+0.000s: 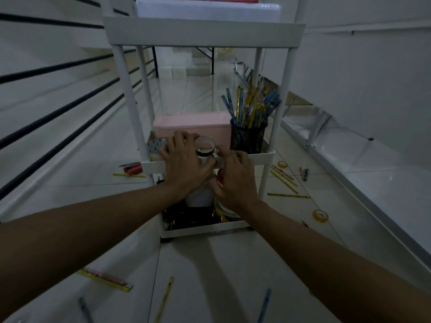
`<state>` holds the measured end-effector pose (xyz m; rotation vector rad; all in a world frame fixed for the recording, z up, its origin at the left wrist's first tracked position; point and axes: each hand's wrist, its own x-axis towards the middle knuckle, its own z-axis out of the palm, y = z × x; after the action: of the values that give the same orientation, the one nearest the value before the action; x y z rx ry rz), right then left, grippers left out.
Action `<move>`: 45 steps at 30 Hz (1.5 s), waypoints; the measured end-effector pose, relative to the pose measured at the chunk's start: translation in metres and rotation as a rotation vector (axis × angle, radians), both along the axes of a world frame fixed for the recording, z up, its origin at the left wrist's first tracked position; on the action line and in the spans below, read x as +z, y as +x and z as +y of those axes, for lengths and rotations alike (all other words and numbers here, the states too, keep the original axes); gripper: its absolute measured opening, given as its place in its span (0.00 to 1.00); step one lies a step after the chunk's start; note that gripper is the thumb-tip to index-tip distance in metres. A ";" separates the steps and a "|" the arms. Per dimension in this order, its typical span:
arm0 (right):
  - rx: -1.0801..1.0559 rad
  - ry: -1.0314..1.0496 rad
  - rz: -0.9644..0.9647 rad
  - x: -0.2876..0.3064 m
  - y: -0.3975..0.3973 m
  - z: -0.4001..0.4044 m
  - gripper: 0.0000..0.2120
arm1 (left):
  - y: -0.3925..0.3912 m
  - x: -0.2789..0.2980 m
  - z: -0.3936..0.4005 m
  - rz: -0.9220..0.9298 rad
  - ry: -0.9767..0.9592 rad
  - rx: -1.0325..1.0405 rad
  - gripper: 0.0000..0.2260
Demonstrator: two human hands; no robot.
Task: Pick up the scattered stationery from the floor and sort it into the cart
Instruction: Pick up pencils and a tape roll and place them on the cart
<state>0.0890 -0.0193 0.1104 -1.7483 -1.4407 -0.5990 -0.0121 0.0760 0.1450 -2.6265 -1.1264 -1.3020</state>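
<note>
Yellow pencil (164,299) lies loose on the floor nearest; left hand (184,164) and right hand (235,180) both grasp a dark-rimmed tape roll (205,146) at the white cart's (261,157) middle shelf; next, probably set it down there

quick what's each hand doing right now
Left hand: grips the tape roll.
Right hand: fingers curled at the same roll, pinching it.
</note>
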 end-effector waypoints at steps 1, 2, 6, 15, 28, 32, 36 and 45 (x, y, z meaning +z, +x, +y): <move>-0.005 -0.025 0.006 0.000 0.001 0.001 0.29 | 0.001 0.000 -0.001 0.022 0.002 0.027 0.24; -0.010 -0.050 0.003 -0.001 0.002 0.003 0.30 | 0.002 -0.001 -0.001 0.043 0.006 0.051 0.25; -0.023 -0.093 -0.040 0.005 0.006 0.007 0.32 | 0.003 -0.004 -0.001 0.127 0.040 0.115 0.28; -0.280 -0.170 -0.069 0.008 0.003 0.012 0.32 | 0.001 -0.011 0.004 0.257 0.183 0.134 0.23; -0.280 -0.187 -0.142 0.002 0.008 0.012 0.28 | -0.015 -0.011 0.017 0.433 0.400 -0.107 0.13; -0.321 -0.199 -0.130 0.002 0.006 0.016 0.28 | -0.018 -0.006 0.020 0.476 0.411 -0.041 0.19; -0.310 -0.168 -0.126 0.003 0.005 0.015 0.28 | -0.017 -0.008 0.018 0.472 0.374 -0.009 0.20; -0.249 -0.154 -0.178 0.004 0.008 0.007 0.25 | -0.019 -0.015 0.015 0.444 0.444 -0.142 0.16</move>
<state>0.0971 -0.0121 0.1146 -2.0581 -1.4306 -0.8105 -0.0311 0.0906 0.1305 -2.4969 -0.5261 -0.7951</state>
